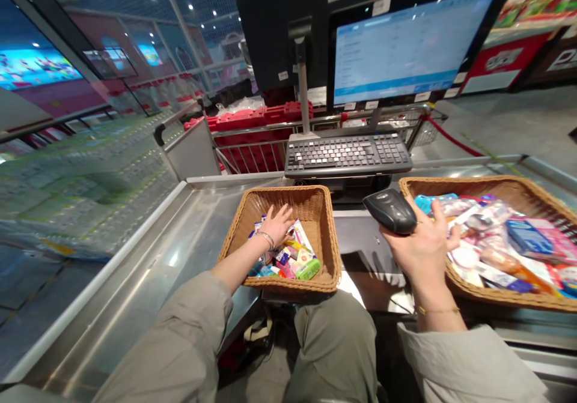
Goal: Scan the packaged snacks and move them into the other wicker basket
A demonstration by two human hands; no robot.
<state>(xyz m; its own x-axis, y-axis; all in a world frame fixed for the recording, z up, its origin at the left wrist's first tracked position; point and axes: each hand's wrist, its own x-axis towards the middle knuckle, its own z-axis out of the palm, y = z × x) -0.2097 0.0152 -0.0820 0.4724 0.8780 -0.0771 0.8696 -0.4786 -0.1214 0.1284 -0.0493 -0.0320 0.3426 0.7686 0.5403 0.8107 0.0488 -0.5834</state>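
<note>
My left hand (276,226) reaches into the left wicker basket (336,235), fingers spread over a small heap of packaged goods (293,256). Nothing shows gripped in it, though the undersides of the fingers are hidden. Among the goods lies a green packet (308,269) near the front. A black barcode scanner (391,211) is in my right hand (424,244), its head pointing left. Thumb and palm hold it while some fingers stick out loosely. That hand is at the left edge of the right wicker basket (496,181), which is filled with packaged items (509,241).
A black keyboard (347,154) stands behind the baskets, below a lit monitor (396,42). The metal counter (180,259) runs left, with stacked bottle packs (90,181) beyond it. A cart with red crates (252,121) stands behind. My knee (333,343) is below the left basket.
</note>
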